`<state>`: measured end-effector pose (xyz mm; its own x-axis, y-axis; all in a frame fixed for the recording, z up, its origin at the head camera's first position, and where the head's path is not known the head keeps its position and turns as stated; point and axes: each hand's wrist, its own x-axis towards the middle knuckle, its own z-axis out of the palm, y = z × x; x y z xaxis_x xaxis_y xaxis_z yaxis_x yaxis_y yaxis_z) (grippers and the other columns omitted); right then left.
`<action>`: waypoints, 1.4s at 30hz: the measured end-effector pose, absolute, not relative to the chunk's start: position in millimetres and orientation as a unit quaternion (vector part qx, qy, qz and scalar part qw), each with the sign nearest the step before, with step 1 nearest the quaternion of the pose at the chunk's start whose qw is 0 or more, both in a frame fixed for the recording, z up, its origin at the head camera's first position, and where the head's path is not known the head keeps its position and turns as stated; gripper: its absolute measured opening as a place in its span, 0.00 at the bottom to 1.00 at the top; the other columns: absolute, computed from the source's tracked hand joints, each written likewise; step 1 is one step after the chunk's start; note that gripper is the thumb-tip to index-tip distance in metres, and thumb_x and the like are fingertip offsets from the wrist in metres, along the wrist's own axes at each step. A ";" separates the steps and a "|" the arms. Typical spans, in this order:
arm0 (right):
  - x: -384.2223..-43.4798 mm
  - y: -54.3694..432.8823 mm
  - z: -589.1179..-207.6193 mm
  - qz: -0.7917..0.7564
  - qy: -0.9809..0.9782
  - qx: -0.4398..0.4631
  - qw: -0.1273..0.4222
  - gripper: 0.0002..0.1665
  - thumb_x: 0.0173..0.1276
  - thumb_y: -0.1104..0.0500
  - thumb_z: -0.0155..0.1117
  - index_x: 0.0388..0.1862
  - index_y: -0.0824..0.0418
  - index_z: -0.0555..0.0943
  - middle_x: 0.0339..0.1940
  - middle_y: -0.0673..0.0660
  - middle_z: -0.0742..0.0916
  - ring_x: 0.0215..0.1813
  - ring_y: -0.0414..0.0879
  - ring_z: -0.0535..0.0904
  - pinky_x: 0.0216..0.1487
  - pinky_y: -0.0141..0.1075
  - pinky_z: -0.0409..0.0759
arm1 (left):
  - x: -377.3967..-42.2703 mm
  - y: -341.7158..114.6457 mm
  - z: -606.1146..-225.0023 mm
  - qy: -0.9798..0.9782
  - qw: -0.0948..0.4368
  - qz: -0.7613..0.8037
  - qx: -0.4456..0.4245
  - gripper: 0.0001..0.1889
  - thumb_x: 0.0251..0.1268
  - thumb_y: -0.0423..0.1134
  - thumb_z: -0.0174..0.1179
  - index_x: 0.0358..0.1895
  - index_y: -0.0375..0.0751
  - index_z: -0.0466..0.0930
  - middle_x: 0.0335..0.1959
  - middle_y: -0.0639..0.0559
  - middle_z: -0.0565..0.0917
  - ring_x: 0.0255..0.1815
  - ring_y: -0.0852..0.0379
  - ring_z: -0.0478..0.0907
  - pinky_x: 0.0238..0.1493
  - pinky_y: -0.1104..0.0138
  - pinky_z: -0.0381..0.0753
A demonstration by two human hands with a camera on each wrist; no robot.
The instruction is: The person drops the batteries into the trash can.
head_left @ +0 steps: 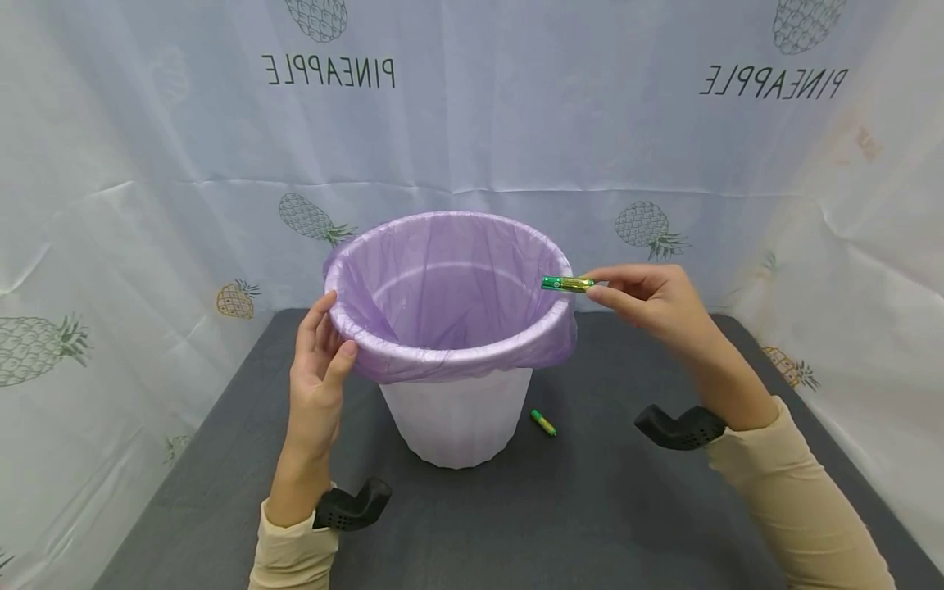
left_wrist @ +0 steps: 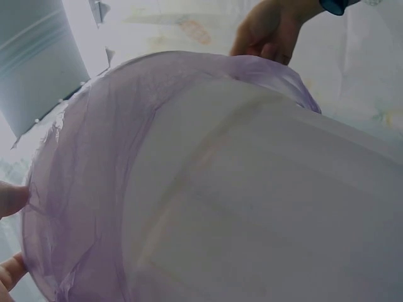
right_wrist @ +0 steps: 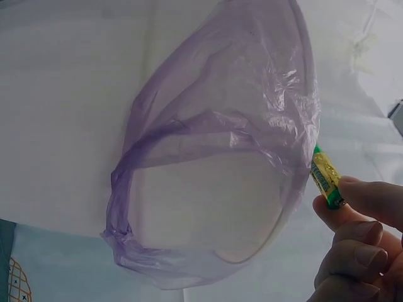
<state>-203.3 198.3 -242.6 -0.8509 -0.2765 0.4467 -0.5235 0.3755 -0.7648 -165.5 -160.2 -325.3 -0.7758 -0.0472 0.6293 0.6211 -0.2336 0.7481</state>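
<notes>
A white trash can point(head_left: 456, 422) stands on a dark table, lined with a translucent purple garbage bag point(head_left: 451, 307) folded over its rim. My left hand point(head_left: 317, 369) holds the left side of the bagged rim, thumb toward the front and fingertips higher up. In my right hand point(head_left: 652, 303), thumb and forefinger pinch a green and yellow battery point(head_left: 568, 283) by one end, at the right rim. The right wrist view shows this battery point(right_wrist: 325, 179) beside the bag's edge. A second green and yellow battery point(head_left: 543, 423) lies on the table, right of the can's base.
The dark table point(head_left: 221, 492) runs back to a white curtain point(head_left: 472, 123) printed with pineapples, which also hangs at both sides. A black wrist device point(head_left: 354, 504) is on the left wrist, another black device point(head_left: 678, 428) on the right.
</notes>
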 end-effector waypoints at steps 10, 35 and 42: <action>-211.1 183.8 -244.3 0.508 -0.814 0.256 0.116 0.14 0.63 0.65 0.66 0.36 0.44 0.86 0.14 0.39 0.73 0.19 0.39 0.62 0.18 0.36 0.60 | -166.1 -160.7 -325.4 -0.576 0.225 -0.743 -0.254 0.28 0.70 0.25 0.44 0.72 0.41 0.55 0.71 0.51 0.63 0.68 0.61 0.66 0.65 0.77 0.67; -213.5 181.7 -252.1 0.548 -0.784 0.262 0.126 0.12 0.62 0.68 0.65 0.37 0.51 0.88 0.12 0.42 0.71 0.18 0.40 0.61 0.19 0.36 0.59 | -167.7 -160.1 -325.3 -0.577 0.221 -0.749 -0.241 0.29 0.69 0.26 0.45 0.72 0.42 0.55 0.71 0.50 0.63 0.68 0.61 0.65 0.65 0.77 0.67; -211.5 191.8 -262.0 0.572 -0.775 0.240 0.121 0.11 0.63 0.67 0.65 0.38 0.53 0.88 0.10 0.44 0.69 0.17 0.41 0.60 0.19 0.36 0.58 | -168.5 -161.6 -326.4 -0.576 0.220 -0.752 -0.235 0.29 0.69 0.26 0.44 0.72 0.43 0.55 0.73 0.49 0.61 0.69 0.61 0.65 0.65 0.77 0.67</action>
<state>-211.5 191.8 -262.0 -0.8557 -0.2338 0.4616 -0.5100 0.2309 -0.8286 -168.5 -161.6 -326.4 -0.7933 -0.0601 0.6059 0.6006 -0.2406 0.7625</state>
